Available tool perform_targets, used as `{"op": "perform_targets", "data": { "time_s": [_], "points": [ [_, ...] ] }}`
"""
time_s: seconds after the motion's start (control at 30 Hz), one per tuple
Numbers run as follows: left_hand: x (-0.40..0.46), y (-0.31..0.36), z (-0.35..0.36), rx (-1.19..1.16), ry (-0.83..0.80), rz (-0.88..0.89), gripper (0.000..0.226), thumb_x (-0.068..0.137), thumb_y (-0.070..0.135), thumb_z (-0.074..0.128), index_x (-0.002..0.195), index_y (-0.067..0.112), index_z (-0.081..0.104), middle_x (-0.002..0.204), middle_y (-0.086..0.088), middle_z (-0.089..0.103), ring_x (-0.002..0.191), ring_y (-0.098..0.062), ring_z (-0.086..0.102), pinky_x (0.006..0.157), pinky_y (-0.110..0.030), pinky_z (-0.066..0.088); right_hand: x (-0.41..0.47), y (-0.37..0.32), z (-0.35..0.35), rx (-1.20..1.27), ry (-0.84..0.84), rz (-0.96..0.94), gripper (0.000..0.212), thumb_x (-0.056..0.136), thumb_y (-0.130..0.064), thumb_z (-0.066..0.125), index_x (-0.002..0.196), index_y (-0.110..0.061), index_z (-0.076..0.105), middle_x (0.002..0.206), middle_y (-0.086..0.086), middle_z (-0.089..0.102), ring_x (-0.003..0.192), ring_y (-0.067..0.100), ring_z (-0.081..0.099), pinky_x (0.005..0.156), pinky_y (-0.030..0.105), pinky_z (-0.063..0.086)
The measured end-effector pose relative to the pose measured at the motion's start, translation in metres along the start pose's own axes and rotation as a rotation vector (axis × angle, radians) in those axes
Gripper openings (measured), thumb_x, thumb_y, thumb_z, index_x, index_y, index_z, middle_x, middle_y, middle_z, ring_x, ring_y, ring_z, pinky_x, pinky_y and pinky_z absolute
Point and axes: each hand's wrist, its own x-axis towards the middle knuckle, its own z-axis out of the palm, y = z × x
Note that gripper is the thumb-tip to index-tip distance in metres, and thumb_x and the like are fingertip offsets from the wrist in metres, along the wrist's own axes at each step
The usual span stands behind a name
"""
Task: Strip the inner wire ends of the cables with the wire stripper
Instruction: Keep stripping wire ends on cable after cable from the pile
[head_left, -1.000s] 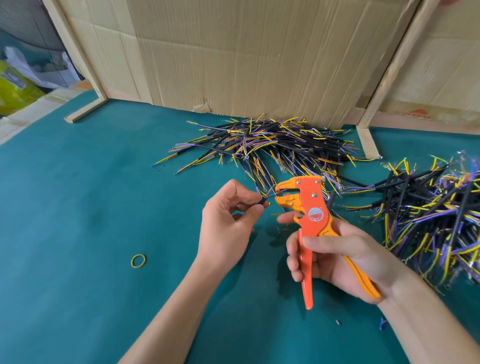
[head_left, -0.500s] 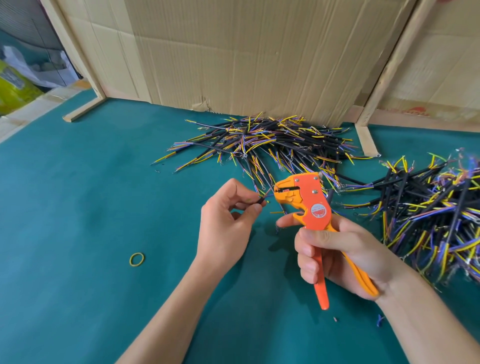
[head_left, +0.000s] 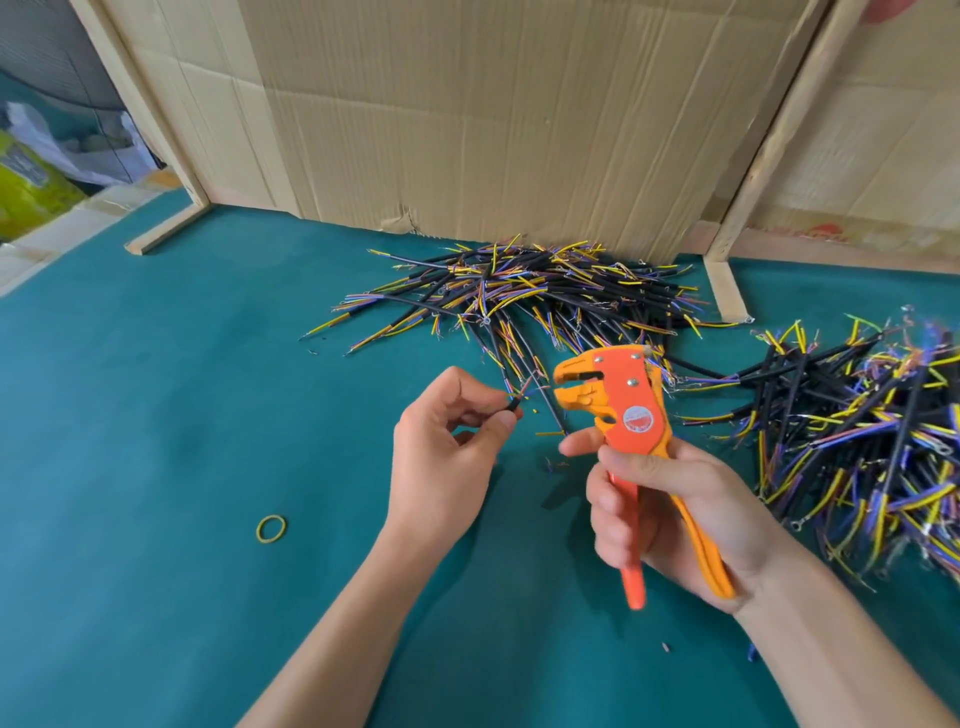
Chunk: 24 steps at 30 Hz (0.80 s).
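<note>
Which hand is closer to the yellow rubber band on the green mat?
Left. The left hand hovers just up-right of the yellow rubber band; the right hand sits farther right, beyond it.

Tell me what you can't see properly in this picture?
- Cable in the left hand, head view: the fingers cover most of it, and its wire ends are too small to tell if stripped.
- Wire stripper handles: partly wrapped by the right hand.
- Right cable pile: cut off by the right edge.
- Label on the stripper: too blurred to read.
</note>
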Motion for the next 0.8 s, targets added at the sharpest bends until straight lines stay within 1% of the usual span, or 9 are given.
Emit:
{"op": "perform_targets", "data": {
  "time_s": [0.07, 0.13, 0.2, 0.3, 0.37, 0.43, 0.53, 0.67, 0.8],
  "points": [
    [0.001, 0.0, -0.002, -0.01, 0.047, 0.003, 0.021, 0.083, 0.005, 0.072, 0.08, 0.023, 0.063, 0.082, -0.001, 0.075, 0.078, -0.024, 0.069, 0.068, -0.047, 0.054, -0.002, -0.002, -0.002, 0.022, 0.019, -0.003, 0.03, 0.077, -0.011, 0.074, 0.105, 0.0, 0.073, 0.073, 0.018, 0.055, 0.054, 0.028, 0.055, 0.051, 0.039, 0.051],
    [0.002, -0.001, -0.002, 0.001, 0.102, 0.0, 0.025, 0.085, 0.003, 0.072, 0.079, 0.025, 0.063, 0.081, -0.002, 0.074, 0.079, -0.026, 0.069, 0.071, -0.053, 0.056, -0.003, -0.003, -0.004, 0.003, -0.013, 0.012, 0.032, 0.077, -0.006, 0.076, 0.108, 0.003, 0.071, 0.082, 0.025, 0.059, 0.065, 0.036, 0.061, 0.062, 0.046, 0.056],
    [0.001, 0.0, -0.001, 0.019, 0.149, -0.001, 0.027, 0.086, 0.002, 0.072, 0.078, 0.026, 0.062, 0.081, -0.001, 0.074, 0.075, -0.021, 0.067, 0.072, -0.054, 0.056, -0.003, -0.001, -0.002, -0.014, -0.069, 0.05, 0.039, 0.075, -0.006, 0.08, 0.111, 0.004, 0.068, 0.088, 0.029, 0.06, 0.071, 0.04, 0.063, 0.069, 0.05, 0.057],
    [0.001, 0.0, -0.001, 0.042, 0.197, 0.016, 0.028, 0.087, 0.001, 0.071, 0.077, 0.025, 0.061, 0.082, 0.002, 0.074, 0.073, -0.017, 0.065, 0.072, -0.051, 0.057, -0.001, 0.006, 0.005, -0.008, -0.116, 0.088, 0.045, 0.074, -0.007, 0.083, 0.114, 0.005, 0.066, 0.09, 0.031, 0.061, 0.075, 0.041, 0.064, 0.075, 0.054, 0.056],
    [0.0, 0.001, -0.001, 0.063, 0.204, 0.034, 0.027, 0.088, 0.0, 0.07, 0.078, 0.023, 0.061, 0.082, 0.004, 0.073, 0.074, -0.016, 0.065, 0.071, -0.047, 0.057, 0.001, 0.01, 0.008, 0.02, -0.107, 0.091, 0.046, 0.073, -0.006, 0.083, 0.114, 0.005, 0.066, 0.091, 0.031, 0.061, 0.075, 0.042, 0.065, 0.076, 0.054, 0.056],
    [-0.002, 0.002, 0.001, 0.11, 0.198, 0.054, 0.025, 0.088, 0.001, 0.069, 0.078, 0.022, 0.061, 0.081, 0.007, 0.071, 0.073, -0.015, 0.064, 0.068, -0.037, 0.056, 0.002, 0.011, 0.011, 0.049, -0.106, 0.09, 0.048, 0.071, -0.007, 0.086, 0.113, 0.006, 0.066, 0.09, 0.031, 0.062, 0.076, 0.042, 0.065, 0.076, 0.054, 0.057],
    [-0.006, 0.004, 0.004, 0.179, 0.175, 0.113, 0.024, 0.089, 0.001, 0.069, 0.079, 0.022, 0.061, 0.078, 0.011, 0.069, 0.071, -0.016, 0.062, 0.065, -0.022, 0.051, 0.003, 0.01, 0.012, 0.087, -0.096, 0.082, 0.044, 0.072, -0.007, 0.085, 0.111, 0.004, 0.069, 0.089, 0.029, 0.063, 0.075, 0.042, 0.066, 0.075, 0.053, 0.057],
    [-0.007, 0.001, 0.005, 0.284, 0.139, 0.195, 0.027, 0.088, 0.0, 0.069, 0.084, 0.025, 0.059, 0.08, 0.008, 0.068, 0.074, -0.017, 0.06, 0.069, -0.03, 0.049, 0.002, 0.007, 0.01, 0.098, -0.092, 0.061, 0.051, 0.068, -0.009, 0.09, 0.113, 0.004, 0.069, 0.088, 0.027, 0.063, 0.074, 0.041, 0.066, 0.074, 0.052, 0.057],
    [-0.007, -0.002, 0.005, 0.378, 0.131, 0.284, 0.034, 0.084, -0.007, 0.067, 0.085, 0.025, 0.056, 0.078, 0.007, 0.063, 0.072, -0.017, 0.056, 0.068, -0.034, 0.047, 0.0, 0.002, 0.004, 0.087, -0.081, 0.047, 0.052, 0.067, -0.01, 0.091, 0.112, 0.003, 0.069, 0.087, 0.026, 0.062, 0.073, 0.039, 0.066, 0.072, 0.051, 0.057]
  ]
}}
